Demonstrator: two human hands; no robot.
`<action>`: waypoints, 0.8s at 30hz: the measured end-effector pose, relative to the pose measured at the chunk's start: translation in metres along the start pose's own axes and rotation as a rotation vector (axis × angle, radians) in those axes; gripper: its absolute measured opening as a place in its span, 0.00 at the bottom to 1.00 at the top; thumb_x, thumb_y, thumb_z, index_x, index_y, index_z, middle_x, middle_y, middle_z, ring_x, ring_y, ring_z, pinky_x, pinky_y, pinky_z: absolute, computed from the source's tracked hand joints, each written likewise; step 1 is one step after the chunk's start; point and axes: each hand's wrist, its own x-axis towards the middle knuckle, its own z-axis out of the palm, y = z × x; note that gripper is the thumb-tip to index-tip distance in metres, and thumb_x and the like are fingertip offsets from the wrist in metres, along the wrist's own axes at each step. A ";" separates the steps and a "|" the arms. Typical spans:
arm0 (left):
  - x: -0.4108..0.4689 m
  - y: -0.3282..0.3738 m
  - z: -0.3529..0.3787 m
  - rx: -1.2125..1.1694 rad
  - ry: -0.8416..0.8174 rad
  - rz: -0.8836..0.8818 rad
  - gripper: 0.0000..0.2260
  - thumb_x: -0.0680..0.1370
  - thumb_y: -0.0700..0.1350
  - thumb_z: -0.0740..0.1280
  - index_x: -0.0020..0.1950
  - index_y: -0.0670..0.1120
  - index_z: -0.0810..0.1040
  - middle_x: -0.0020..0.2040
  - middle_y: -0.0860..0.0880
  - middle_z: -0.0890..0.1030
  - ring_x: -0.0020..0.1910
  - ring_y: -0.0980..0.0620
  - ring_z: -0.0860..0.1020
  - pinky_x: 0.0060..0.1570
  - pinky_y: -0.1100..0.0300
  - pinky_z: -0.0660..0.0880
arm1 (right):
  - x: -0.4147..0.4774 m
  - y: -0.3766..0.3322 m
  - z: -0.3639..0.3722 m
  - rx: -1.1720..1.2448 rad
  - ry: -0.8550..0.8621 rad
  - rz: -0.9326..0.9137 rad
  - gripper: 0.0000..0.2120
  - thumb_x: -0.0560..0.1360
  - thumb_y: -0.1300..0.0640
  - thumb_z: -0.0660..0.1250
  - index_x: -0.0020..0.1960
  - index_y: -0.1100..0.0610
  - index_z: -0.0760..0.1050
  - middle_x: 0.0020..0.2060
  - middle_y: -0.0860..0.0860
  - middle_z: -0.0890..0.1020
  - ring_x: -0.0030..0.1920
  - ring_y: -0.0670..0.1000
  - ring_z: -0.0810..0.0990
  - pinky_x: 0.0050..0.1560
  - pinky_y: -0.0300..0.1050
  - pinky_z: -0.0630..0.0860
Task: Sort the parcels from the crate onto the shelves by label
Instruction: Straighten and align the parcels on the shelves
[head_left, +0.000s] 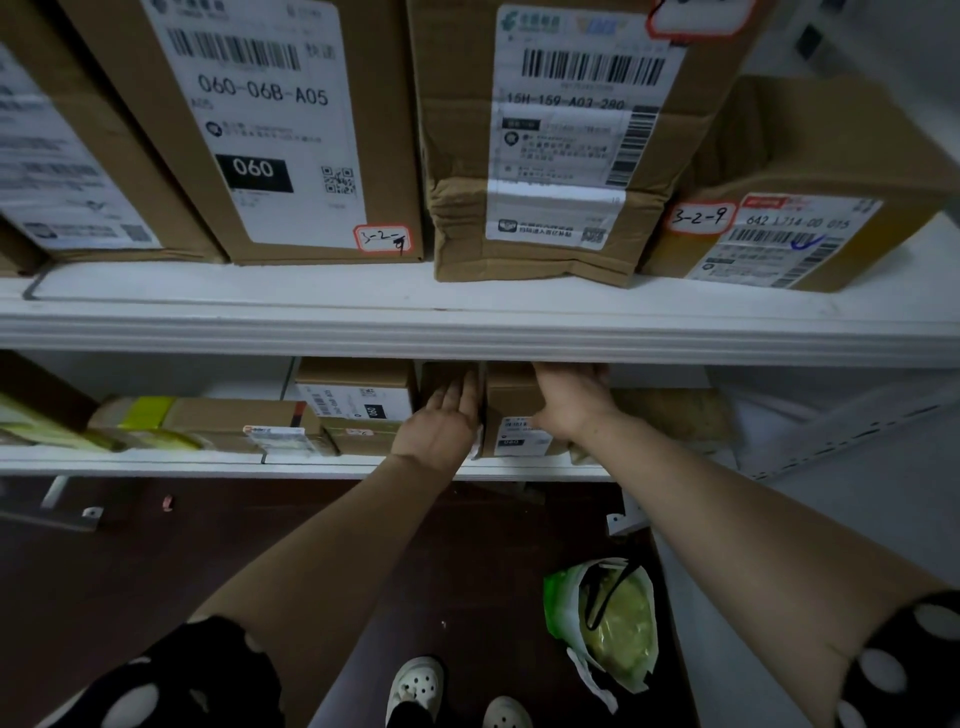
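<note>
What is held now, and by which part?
A brown cardboard parcel: the right hand grips its top, the left hand presses flat against its left side.

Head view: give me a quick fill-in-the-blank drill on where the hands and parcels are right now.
1. The left hand and right hand are on a small brown cardboard box on the ____ white shelf.
2. The red-bordered handwritten tag on the upper-right brown parcel reads ____.
3. The black patch on the tall brown carton reads ____.
4. The green-and-white bag lies on the ____.
Missing words: lower; 3-2-9; 060; floor.
</note>
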 end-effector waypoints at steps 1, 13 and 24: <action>-0.003 0.000 -0.001 0.006 0.004 0.000 0.33 0.79 0.32 0.55 0.77 0.41 0.37 0.79 0.42 0.49 0.77 0.45 0.50 0.72 0.53 0.58 | -0.003 0.000 -0.001 0.003 0.001 -0.003 0.35 0.74 0.60 0.68 0.76 0.51 0.54 0.71 0.56 0.63 0.74 0.59 0.58 0.74 0.58 0.51; -0.085 -0.012 -0.005 0.158 0.055 -0.015 0.29 0.78 0.36 0.62 0.77 0.42 0.53 0.75 0.42 0.59 0.73 0.42 0.60 0.66 0.49 0.67 | -0.084 -0.027 0.032 0.060 0.392 -0.244 0.31 0.73 0.61 0.65 0.74 0.52 0.60 0.72 0.51 0.63 0.74 0.53 0.55 0.72 0.49 0.50; -0.209 -0.107 0.002 0.011 0.066 -0.199 0.25 0.79 0.40 0.60 0.75 0.44 0.58 0.70 0.44 0.67 0.69 0.44 0.67 0.61 0.50 0.71 | -0.149 -0.153 0.051 0.095 0.154 -0.325 0.31 0.75 0.60 0.63 0.74 0.49 0.58 0.72 0.49 0.65 0.72 0.52 0.62 0.71 0.49 0.57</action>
